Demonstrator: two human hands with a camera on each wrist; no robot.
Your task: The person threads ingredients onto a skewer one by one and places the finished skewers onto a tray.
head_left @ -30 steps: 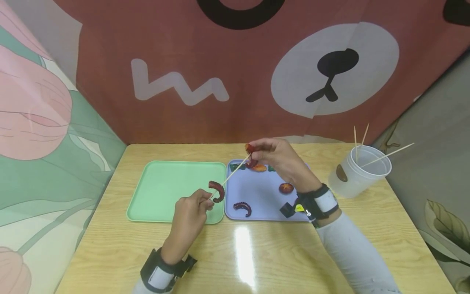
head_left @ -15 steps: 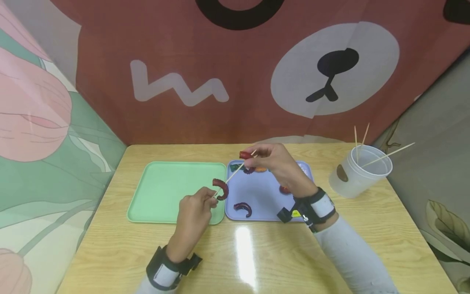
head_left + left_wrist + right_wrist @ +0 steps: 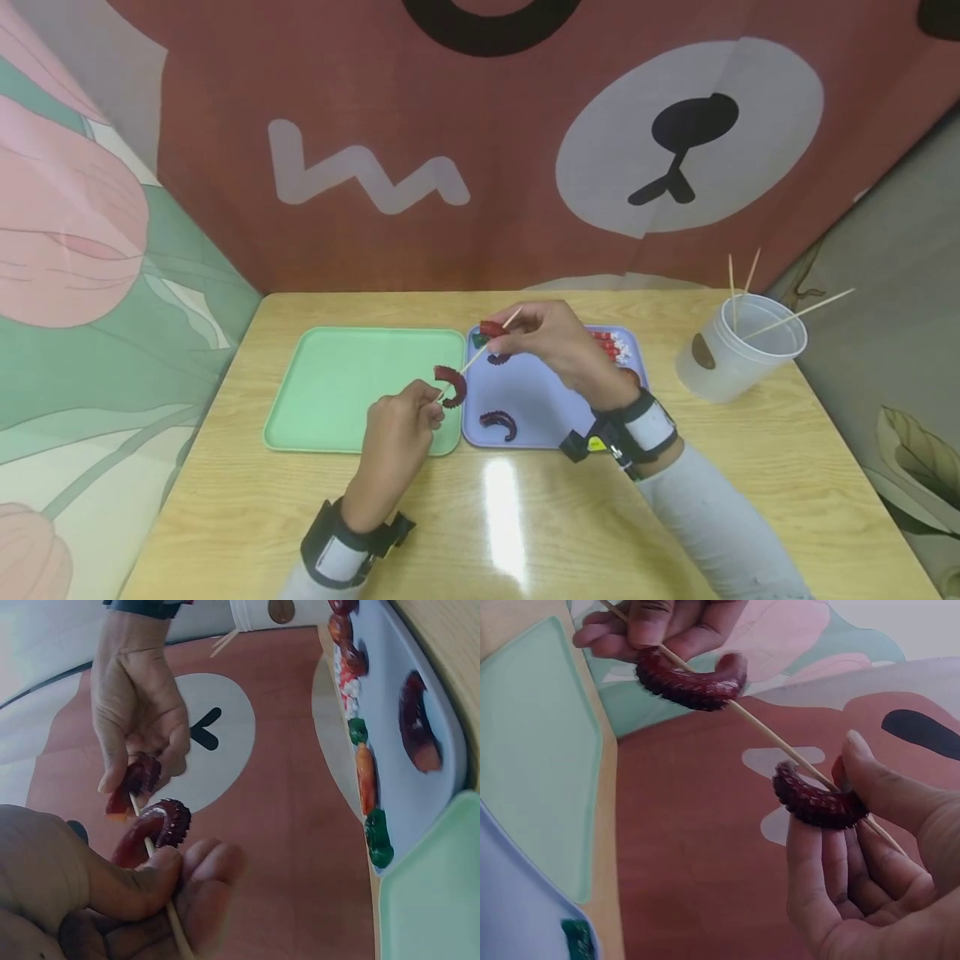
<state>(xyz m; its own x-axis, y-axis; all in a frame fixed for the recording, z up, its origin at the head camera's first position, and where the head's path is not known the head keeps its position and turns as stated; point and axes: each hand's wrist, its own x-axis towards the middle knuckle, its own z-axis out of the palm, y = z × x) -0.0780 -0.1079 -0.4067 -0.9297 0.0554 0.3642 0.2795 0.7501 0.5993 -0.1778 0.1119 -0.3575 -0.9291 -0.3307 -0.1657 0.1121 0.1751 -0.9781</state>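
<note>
Wood-grain surface (image 3: 525, 517); green tray (image 3: 330, 383), lilac tray (image 3: 540, 408) side by side. Left hand (image 3: 393, 437) pinching skewer (image 3: 472, 360) low, first tentacle piece (image 3: 450, 385) already threaded. Right hand (image 3: 551, 342) pinching second tentacle piece (image 3: 491, 329) near tip. Best: skewer steady, push straight along shaft, fingertips off the point.

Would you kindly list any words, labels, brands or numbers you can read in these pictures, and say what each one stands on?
None: no readable word, brand or number shows in any view.
Brown oval label on the translucent plastic cup: too small to read.
Small yellow tag on the black wristband of the right hand: too blurred to read.
White zigzag mark on the red-brown bear-face backdrop: a drawn shape, not lettering.
</note>
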